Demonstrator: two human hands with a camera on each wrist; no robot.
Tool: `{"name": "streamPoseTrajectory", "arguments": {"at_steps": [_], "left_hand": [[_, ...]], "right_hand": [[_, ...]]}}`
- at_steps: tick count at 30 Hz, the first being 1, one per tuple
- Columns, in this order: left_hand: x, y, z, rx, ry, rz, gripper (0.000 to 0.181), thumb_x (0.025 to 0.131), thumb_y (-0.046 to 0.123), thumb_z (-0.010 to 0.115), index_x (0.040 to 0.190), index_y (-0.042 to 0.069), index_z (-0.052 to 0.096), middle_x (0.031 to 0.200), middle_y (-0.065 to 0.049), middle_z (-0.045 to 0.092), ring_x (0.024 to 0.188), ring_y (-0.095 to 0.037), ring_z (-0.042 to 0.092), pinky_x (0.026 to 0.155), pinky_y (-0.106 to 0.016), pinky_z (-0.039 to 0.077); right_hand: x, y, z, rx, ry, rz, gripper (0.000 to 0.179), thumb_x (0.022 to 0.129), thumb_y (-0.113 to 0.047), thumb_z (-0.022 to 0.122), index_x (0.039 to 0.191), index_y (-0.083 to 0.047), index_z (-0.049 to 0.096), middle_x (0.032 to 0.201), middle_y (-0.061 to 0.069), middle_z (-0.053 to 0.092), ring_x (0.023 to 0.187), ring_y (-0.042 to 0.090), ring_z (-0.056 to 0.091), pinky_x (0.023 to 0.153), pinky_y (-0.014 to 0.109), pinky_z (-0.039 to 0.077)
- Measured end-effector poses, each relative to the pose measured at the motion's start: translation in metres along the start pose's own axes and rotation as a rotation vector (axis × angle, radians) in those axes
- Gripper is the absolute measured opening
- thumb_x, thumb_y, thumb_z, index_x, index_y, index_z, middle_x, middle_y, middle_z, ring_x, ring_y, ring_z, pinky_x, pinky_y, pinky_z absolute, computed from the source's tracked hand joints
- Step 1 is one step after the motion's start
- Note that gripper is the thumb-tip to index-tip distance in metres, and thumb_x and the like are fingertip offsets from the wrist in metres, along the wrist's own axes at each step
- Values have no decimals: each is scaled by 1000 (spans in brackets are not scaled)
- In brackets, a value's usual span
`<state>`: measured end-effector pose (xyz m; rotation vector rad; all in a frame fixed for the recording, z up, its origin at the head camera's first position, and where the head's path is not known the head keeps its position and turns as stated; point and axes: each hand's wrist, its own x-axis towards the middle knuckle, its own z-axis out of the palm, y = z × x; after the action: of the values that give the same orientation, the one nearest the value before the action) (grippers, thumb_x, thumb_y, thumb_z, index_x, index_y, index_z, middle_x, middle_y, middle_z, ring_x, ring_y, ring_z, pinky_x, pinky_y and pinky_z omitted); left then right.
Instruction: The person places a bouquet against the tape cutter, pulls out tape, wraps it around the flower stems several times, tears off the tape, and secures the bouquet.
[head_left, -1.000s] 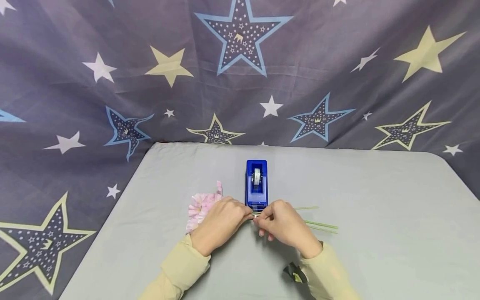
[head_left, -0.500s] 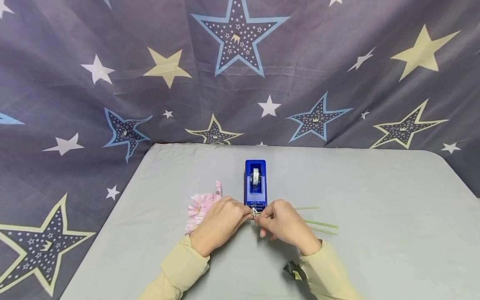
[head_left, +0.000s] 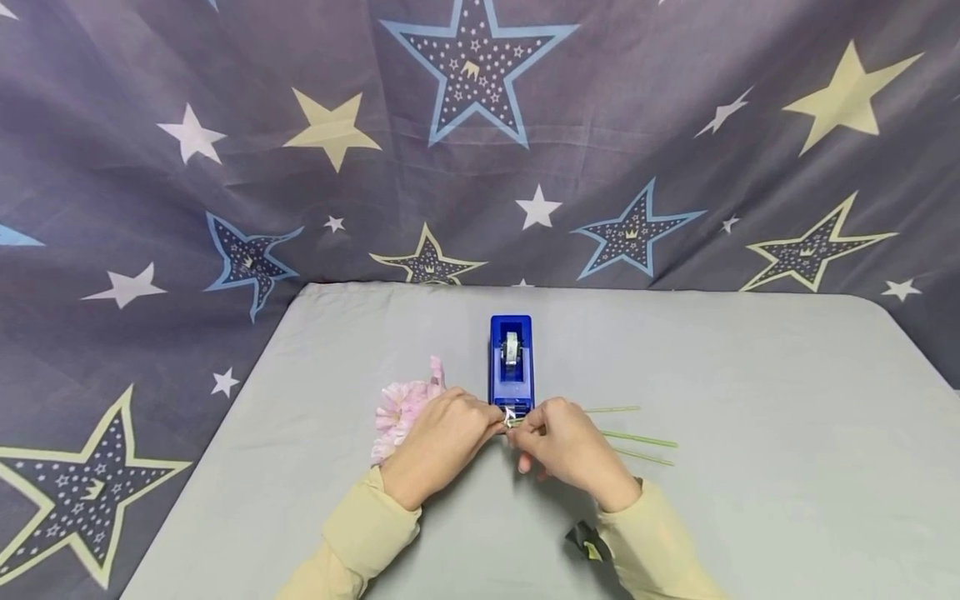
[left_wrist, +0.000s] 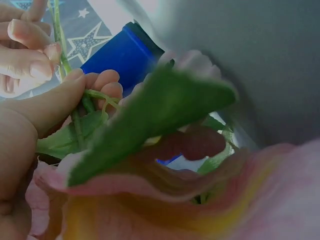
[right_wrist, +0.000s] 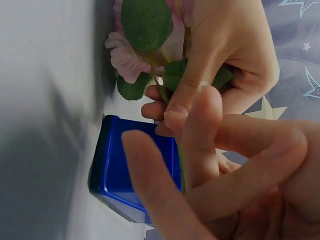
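"What's furthest left?"
"Pink flowers (head_left: 401, 408), beside the left hand (head_left: 446, 442), which pinches their green stems (head_left: 641, 438)."
"In the middle?"
"A blue tape dispenser (head_left: 512, 390), just beyond both hands."
"And then?"
"The right hand (head_left: 570, 446), thumb and finger pinching clear tape (head_left: 510, 415) at the stems, whose ends poke out rightward."
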<state>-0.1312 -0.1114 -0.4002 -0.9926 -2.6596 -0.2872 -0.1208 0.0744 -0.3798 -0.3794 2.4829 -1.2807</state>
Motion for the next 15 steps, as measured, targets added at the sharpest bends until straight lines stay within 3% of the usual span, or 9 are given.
{"name": "streamPoseTrajectory", "arguments": {"at_steps": [5, 11, 15], "left_hand": [[1, 0, -1, 5, 10, -7, 17, 94, 24, 68, 77, 20, 69, 72, 7, 71, 66, -11, 64, 78, -31, 51], [1, 2, -3, -16, 1, -20, 13, 93, 24, 68, 81, 20, 71, 73, 7, 72, 67, -10, 65, 80, -31, 51], [0, 3, -4, 3, -11, -20, 13, 94, 24, 68, 82, 20, 72, 75, 8, 73, 68, -10, 65, 82, -32, 51]], "right_hand": [[0, -2, 0, -36, 25, 3, 35, 93, -11, 65, 59, -10, 59, 52, -6, 62, 44, 24, 62, 45, 28, 49], [-4, -4, 2, -79, 44, 18, 25, 96, -12, 62, 72, -7, 69, 48, -6, 59, 39, 12, 50, 41, 24, 39], [-6, -7, 5, -159, 86, -3, 27, 96, -13, 62, 71, -8, 68, 45, -8, 56, 38, 9, 44, 40, 21, 33]]}}
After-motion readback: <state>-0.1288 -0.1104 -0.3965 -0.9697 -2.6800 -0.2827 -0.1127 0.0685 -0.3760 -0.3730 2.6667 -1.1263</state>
